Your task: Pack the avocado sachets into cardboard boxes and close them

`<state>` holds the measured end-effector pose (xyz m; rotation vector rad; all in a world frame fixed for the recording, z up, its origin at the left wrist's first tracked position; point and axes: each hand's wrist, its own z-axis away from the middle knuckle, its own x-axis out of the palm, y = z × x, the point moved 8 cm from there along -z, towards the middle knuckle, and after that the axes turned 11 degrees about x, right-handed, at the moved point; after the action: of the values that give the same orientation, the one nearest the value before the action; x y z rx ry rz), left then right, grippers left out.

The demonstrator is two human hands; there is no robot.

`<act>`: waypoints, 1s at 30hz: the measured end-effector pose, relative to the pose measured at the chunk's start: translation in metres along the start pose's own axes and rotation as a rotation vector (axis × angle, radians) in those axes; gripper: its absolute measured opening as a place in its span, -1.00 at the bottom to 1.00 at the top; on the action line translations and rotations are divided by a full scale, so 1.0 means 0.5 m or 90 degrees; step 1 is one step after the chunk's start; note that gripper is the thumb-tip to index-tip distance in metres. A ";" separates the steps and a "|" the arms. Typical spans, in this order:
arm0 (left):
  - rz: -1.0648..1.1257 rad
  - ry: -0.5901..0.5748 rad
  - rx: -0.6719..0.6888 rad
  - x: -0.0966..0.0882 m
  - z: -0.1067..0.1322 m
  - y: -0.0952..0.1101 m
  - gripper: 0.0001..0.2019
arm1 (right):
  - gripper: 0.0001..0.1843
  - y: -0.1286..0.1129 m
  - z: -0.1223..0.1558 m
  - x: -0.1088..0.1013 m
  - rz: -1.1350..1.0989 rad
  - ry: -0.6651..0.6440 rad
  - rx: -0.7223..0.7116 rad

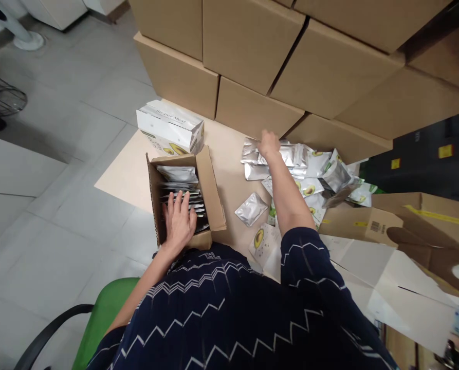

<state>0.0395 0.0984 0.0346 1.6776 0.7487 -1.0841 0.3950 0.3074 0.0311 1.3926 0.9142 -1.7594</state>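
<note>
My left hand [180,220] lies with its fingers stretched out on a row of flat pouches [178,176] standing on edge in a small open cardboard box [210,190]. At the far side of the table, my right hand [270,145] is closed at a pile of silver foil pouches [296,156]; its fingertips are partly hidden and appear to grip one of them. A single silver pouch [251,209] lies flat between the box and my right forearm. White pouches with avocado pictures [310,187] are heaped to the right of that forearm.
Behind the small box stands a white printed carton [169,128]. Large cardboard boxes [248,41] are stacked along the table's far side. Opened cardboard [368,226] and white folded cartons [402,293] lie at the right. A green chair [108,303] is at the lower left.
</note>
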 end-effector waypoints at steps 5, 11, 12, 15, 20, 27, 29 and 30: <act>-0.005 0.008 0.010 0.002 -0.002 0.003 -0.48 | -0.29 0.111 0.005 0.145 0.202 -0.107 0.015; -0.021 -0.001 0.009 -0.001 -0.006 0.001 -0.48 | -0.37 0.099 0.042 0.156 0.232 -0.080 -0.048; -0.025 -0.001 0.008 -0.001 -0.008 0.001 -0.48 | -0.40 0.095 0.043 0.146 0.226 -0.068 -0.054; -0.032 -0.006 0.010 -0.002 -0.012 0.004 -0.48 | -0.49 0.088 0.034 0.096 0.184 -0.020 -0.036; -0.030 -0.021 0.007 -0.003 -0.015 0.007 -0.47 | -0.64 0.079 -0.012 -0.073 -0.078 0.132 0.069; -0.035 -0.008 0.007 -0.006 -0.010 0.004 -0.47 | -0.70 -0.043 0.039 -0.276 -0.762 0.109 -0.178; -0.031 -0.004 0.005 -0.006 -0.009 0.002 -0.47 | -0.69 -0.116 0.103 -0.279 -0.849 -0.020 -0.291; -0.027 -0.002 0.003 -0.006 -0.009 0.001 -0.47 | -0.66 -0.154 0.137 -0.269 -0.867 -0.085 -0.332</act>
<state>0.0399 0.1023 0.0380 1.6697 0.7833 -1.1193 0.3192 0.3003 0.1823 0.1758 2.3338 -2.1297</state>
